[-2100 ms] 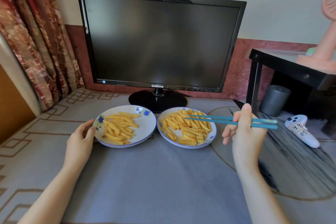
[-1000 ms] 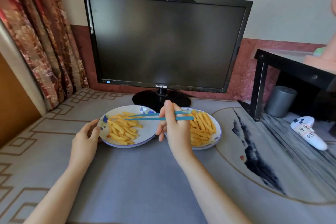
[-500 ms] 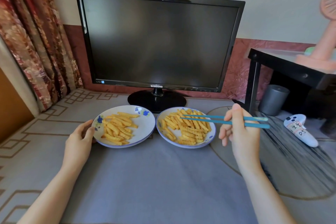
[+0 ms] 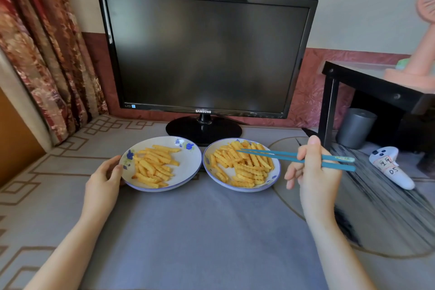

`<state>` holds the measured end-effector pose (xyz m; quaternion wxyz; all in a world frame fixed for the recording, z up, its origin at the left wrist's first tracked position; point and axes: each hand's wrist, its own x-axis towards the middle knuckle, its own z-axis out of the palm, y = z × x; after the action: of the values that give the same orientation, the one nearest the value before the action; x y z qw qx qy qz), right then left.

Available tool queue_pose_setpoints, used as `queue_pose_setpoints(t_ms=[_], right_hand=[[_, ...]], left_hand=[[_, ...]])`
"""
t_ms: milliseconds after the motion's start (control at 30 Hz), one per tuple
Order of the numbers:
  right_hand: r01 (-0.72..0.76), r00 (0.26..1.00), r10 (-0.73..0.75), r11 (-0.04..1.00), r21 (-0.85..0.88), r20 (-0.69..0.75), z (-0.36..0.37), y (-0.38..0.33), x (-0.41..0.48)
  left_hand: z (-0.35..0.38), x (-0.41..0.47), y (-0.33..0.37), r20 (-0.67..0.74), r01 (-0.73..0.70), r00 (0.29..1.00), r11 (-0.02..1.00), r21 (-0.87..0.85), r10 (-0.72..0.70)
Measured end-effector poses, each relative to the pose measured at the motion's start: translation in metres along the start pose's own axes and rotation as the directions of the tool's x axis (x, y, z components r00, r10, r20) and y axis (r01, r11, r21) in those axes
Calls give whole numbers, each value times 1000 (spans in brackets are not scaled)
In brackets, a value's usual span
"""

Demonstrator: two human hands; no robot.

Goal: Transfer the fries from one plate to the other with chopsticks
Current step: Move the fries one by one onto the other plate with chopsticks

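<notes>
Since a second ago, the right hand (image 4: 314,172) has swung back from above the left plate (image 4: 191,167) to the right side of the right plate (image 4: 270,183), and it has hardly shifted in the last half second. It holds a pair of blue chopsticks (image 4: 270,156), pinched between the upright thumb and the curled index and middle fingers, with the lower fingers loosely bent beneath. The chopsticks point left, nearly level, with their tips close together above the far side of the pile. Whether the tips touch a fry cannot be told.

The left hand (image 4: 103,179) grips the left plate at its left rim, thumb on the edge and fingers curled beside it.

Both white plates have blue flower trim and stand side by side, rims touching, on a grey table mat (image 4: 200,231). Crinkle-cut fries on the left plate (image 4: 153,165) form the smaller heap, and the fries on the right plate (image 4: 244,167) form the fuller one.

Just behind the plates stands a dark Samsung monitor (image 4: 207,54). A patterned red curtain (image 4: 47,54) hangs at the left. At the right, a white controller (image 4: 388,167) lies on the table near a black shelf (image 4: 376,87), a grey cylinder (image 4: 356,127) stands under the shelf, and a pink fan (image 4: 421,54) stands on top of it.
</notes>
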<state>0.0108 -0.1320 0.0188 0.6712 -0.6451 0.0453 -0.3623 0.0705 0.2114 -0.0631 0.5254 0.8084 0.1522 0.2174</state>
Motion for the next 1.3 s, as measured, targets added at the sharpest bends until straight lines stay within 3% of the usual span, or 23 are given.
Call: queue_pose_setpoints(t_ms=[200, 500, 667, 1033, 1300], right_hand=[[6, 999, -2, 993, 120, -35, 17, -12, -7], [-64, 988, 40, 984, 166, 146, 76, -11, -20], [-78, 954, 43, 991, 107, 298, 113, 4, -24], [-42, 885, 54, 998, -37, 462, 139, 35, -23], [-71, 924, 61, 997, 11, 378, 111, 23, -18]], left_hand=[[-1, 0, -1, 8, 13, 1000, 1000, -7, -13], [1, -2, 3, 4, 11, 1000, 1000, -18, -11], [-1, -2, 2, 5, 10, 1000, 1000, -8, -10], [-2, -3, 3, 19, 23, 1000, 1000, -15, -22], [-3, -2, 3, 23, 36, 999, 999, -4, -36]])
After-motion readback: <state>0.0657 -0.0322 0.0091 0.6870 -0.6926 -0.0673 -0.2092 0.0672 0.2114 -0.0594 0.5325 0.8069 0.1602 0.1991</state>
